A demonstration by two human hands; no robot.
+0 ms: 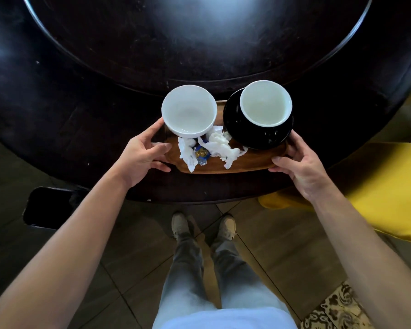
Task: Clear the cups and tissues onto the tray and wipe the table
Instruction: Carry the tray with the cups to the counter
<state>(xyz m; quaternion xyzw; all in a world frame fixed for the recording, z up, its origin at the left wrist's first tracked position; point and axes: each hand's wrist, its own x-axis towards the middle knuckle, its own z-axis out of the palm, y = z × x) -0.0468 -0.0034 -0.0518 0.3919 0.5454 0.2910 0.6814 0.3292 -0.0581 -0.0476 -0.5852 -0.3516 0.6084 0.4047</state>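
Note:
A wooden tray [254, 162] sits near the front edge of the dark round table [64, 110]. On it stand a white cup [189, 111] at the left and a black cup with a white inside [266, 103] on a black saucer [233, 115] at the right. Crumpled white tissues [221, 146] and a small blue and gold wrapper [201, 154] lie between them. My left hand [142, 157] grips the tray's left end, thumb on top. My right hand [301, 167] grips the right end the same way.
A raised round turntable [199, 32] fills the table's middle. A black chair back [50, 207] stands at the lower left, and a yellow seat cushion [384, 186] lies to the right. My legs and shoes [204, 226] are on the tiled floor below.

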